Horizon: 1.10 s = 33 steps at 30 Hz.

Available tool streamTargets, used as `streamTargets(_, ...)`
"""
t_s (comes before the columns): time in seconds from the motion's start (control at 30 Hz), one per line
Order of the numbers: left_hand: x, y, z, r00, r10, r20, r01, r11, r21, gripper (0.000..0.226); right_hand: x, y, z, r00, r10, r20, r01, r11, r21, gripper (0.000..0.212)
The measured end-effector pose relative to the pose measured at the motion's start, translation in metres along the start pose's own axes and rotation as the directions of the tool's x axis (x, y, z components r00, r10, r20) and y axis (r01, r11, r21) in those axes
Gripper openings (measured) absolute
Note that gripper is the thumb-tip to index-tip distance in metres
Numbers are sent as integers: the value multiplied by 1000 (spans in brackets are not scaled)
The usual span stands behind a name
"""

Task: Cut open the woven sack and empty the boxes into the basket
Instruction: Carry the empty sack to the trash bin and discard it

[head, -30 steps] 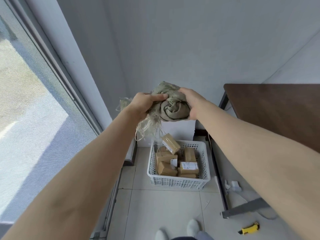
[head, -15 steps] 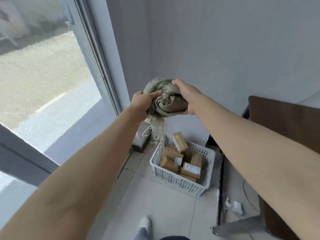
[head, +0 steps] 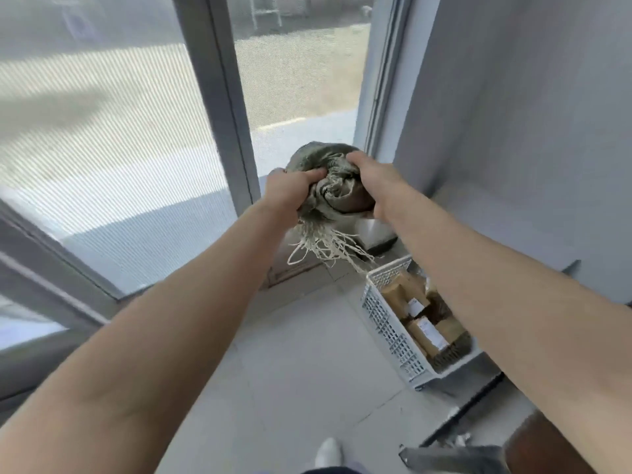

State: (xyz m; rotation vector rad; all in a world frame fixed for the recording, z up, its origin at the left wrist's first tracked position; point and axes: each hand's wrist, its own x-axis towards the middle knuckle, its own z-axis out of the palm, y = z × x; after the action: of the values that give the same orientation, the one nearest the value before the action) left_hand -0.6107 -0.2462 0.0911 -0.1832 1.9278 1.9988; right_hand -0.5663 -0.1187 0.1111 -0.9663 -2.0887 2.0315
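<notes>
Now both hands, the left hand (head: pixel 285 195) and right hand (head: pixel 376 181), clutch the balled-up woven sack (head: pixel 337 188) between them, frayed strands (head: pixel 325 242) dangling beneath; below the right forearm, the white basket (head: pixel 386 319) holds cardboard boxes (head: pixel 403 289).

Both bare arms reach straight out in front of the person, raised at about chest height and converging. The left hand (head: pixel 285 196) is clenched in a fist, knuckles up, fingers dug into the sack (head: pixel 337 189). The right hand (head: pixel 374 181) grips its other side, fingers curled over the top.
</notes>
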Motion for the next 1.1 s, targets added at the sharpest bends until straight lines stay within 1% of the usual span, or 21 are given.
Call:
streamTargets(0.03, -13, 0, -25, 999, 7, -48, -8, 1000, -26, 63, -15, -1, 21, 999, -10, 48, 11, 1000, -20, 56)
streamTargets(0.07, -28, -2, -52, 994, 20, -107, -26, 998, -52, 64, -28, 0, 43, 995, -24, 99, 28, 999, -38, 54)
streamTargets(0.17, -83, -13, -132, 960, 31, -279, -64, 992, -112, 60, -83, 10, 110, 966, -45, 255, 75, 991, -111, 64)
streamTargets(0.2, -106, -18, -160, 942, 36, -334, -82, 989, -124, 60, -104, 17, 133, 950, -47, 308, 91, 987, -130, 62)
streamTargets(0.27, -158, -35, -219, 901, 27, -433, -98, 985, -143, 65, -162, 31, 177, 912, -42, 408, 127, 975, -183, 51)
streamTargets(0.33, -217, -55, -278, 854, 2, -521, -108, 979, -173, 68, -224, 52, 218, 858, -34, 513, 168, 962, -217, 48)
streamTargets(0.4, -281, -78, -331, 792, -16, -610, -138, 969, -204, 71, -289, 76, 255, 797, -7, 604, 202, 945, -256, 49)
streamTargets(0.5, -376, -114, -395, 696, -57, -716, -185, 949, -256, 80, -385, 113, 298, 672, 54, 738, 250, 922, -295, 45)
streamTargets(0.57, -435, -134, -431, 625, -84, -776, -213, 938, -273, 90, -445, 132, 322, 592, 75, 803, 287, 911, -297, 46)
streamTargets(0.6, -463, -143, -448, 597, -94, -797, -225, 934, -279, 94, -472, 142, 334, 556, 76, 828, 309, 906, -291, 46)
streamTargets(0.67, -517, -159, -475, 514, -112, -851, -275, 918, -286, 95, -526, 158, 354, 488, 92, 868, 352, 890, -292, 46)
streamTargets(0.73, -571, -169, -491, 418, -132, -899, -317, 906, -280, 89, -579, 175, 374, 406, 122, 906, 396, 870, -295, 49)
streamTargets(0.8, -616, -181, -506, 343, -162, -925, -357, 889, -288, 69, -624, 193, 395, 320, 150, 935, 440, 851, -288, 59)
streamTargets(0.83, -634, -190, -516, 306, -184, -934, -365, 883, -294, 65, -643, 203, 407, 288, 167, 943, 453, 844, -287, 68)
streamTargets(0.87, -650, -198, -526, 261, -212, -942, -370, 880, -300, 69, -661, 213, 417, 252, 189, 949, 465, 836, -290, 76)
streamTargets(0.9, -665, -206, -537, 218, -229, -949, -380, 876, -298, 75, -678, 221, 426, 214, 215, 953, 475, 829, -294, 78)
streamTargets(0.97, -689, -222, -561, 137, -253, -958, -411, 865, -288, 86, -710, 234, 442, 148, 258, 955, 489, 820, -297, 67)
streamTargets(1.03, -706, -233, -585, 105, -285, -953, -411, 860, -302, 94, -733, 247, 465, 102, 296, 950, 489, 816, -307, 55)
streamTargets(1.1, -718, -238, -608, 59, -300, -952, -431, 853, -295, 94, -750, 255, 491, 59, 331, 942, 498, 808, -315, 49)
